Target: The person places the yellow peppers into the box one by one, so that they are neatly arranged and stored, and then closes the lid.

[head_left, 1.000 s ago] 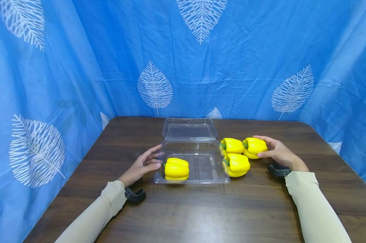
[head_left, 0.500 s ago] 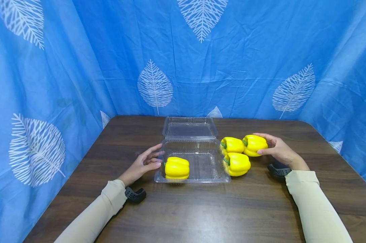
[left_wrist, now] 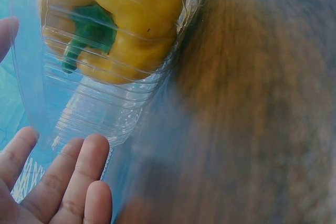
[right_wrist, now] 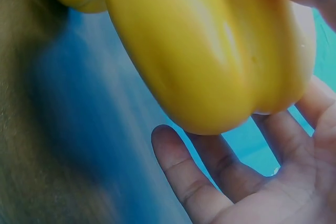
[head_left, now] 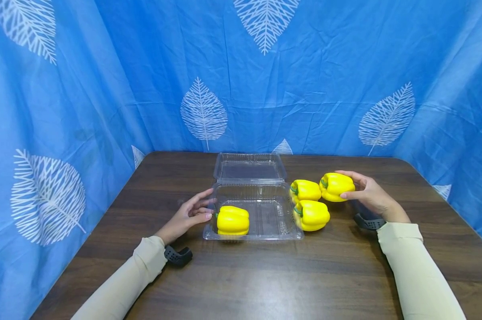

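Observation:
My right hand [head_left: 369, 193] grips a yellow bell pepper [head_left: 337, 186] between thumb and fingers, a little above the table. In the right wrist view, the same bell pepper [right_wrist: 210, 51] fills much of the picture, with fingers [right_wrist: 197, 187] beneath it. Two more yellow peppers, a rear one [head_left: 306, 190] and a front one [head_left: 312, 216], lie close by on the left. My left hand [head_left: 186, 218] has its fingers loosely extended at the left rim of a clear plastic container [head_left: 265, 218]. Inside that container, at its left end, sits another yellow pepper [head_left: 233, 221], its green stem [left_wrist: 94, 30] facing the left hand.
The container's hinged lid [head_left: 250, 168] lies folded back behind it. Both stand on a dark wooden table [head_left: 249, 275]. A blue curtain [head_left: 305, 80] with white leaf prints surrounds the table's back and sides. Each wrist wears a black band [head_left: 178, 257].
My right hand has lifted its bell pepper slightly up and to the right, away from the other two. The left hand and the container have stayed in place.

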### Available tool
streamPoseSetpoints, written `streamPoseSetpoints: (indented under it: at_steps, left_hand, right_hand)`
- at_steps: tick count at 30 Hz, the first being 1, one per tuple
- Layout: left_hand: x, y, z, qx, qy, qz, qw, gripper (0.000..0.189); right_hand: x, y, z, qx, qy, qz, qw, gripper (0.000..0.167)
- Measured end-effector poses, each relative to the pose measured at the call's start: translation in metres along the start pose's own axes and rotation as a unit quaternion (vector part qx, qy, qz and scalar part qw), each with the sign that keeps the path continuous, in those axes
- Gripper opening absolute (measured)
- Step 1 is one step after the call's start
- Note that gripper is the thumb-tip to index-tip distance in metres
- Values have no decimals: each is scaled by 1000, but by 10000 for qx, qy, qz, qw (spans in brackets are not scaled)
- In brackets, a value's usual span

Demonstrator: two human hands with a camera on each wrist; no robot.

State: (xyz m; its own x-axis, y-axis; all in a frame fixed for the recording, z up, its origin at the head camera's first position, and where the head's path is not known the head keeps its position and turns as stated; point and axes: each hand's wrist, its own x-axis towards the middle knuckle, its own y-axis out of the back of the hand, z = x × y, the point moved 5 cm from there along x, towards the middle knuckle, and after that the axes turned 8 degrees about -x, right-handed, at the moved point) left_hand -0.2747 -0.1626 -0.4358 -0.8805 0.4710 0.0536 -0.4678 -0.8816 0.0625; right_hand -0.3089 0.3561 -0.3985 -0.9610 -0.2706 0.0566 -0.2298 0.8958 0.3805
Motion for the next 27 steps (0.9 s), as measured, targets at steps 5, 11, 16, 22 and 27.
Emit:
streamPoseSetpoints:
  at_steps: [5,11,16,22,27]
  left_hand:
    - [-1,0,0,28,14,11,10000,78]
    - [-1,0,0,52,27,13,10000,78]
    - [-1,0,1,78,29,23,10000,80]
    - [0,1,-1,45,-5,-9,10000,80]
    - [-1,1,0,39,-13,-12,10000,79]
  right_hand:
    - [0,0,-5,74,97,20,9999,59]
    - [1,-1,-12,269,339,-38,9991,60]
    - [1,-3,-20,276,471,-70,9985,61]
    - [2,-7,-29,-81,603,-84,9981,60]
    - [3,-12,-38,-482,672,3,9966,58]
